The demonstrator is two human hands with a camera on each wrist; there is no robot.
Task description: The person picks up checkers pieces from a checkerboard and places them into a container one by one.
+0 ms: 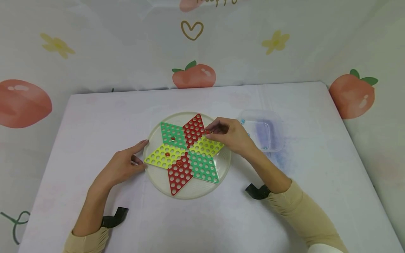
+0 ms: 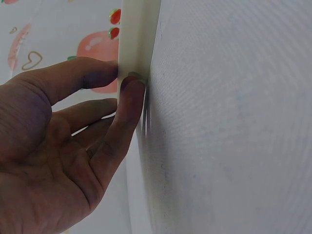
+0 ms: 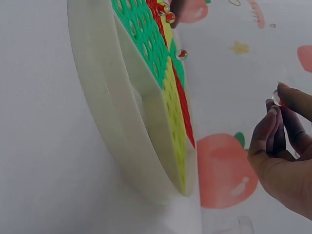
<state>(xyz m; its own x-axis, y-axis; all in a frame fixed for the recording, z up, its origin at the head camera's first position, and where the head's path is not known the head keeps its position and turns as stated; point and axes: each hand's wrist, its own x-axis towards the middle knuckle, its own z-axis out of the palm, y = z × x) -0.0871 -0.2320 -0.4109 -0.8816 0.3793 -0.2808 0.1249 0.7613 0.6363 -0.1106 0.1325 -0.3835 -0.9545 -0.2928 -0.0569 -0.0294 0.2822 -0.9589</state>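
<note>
A round pale Chinese checkers board with a red, yellow and green star of holes lies on the table. At its left rim is my left hand; in the left wrist view its fingertips grip the rim's outer edge. My right hand hovers over the board's upper right side, pinching a clear-and-red marble between thumb and fingertips. Three red marbles sit on the board: one on green, one on yellow and one on the near red section.
Right of the board stands a clear plastic box, with a few blue marbles near its left side and bottom. A white cloth covers the table. Behind it hangs a printed backdrop of fruit and flowers.
</note>
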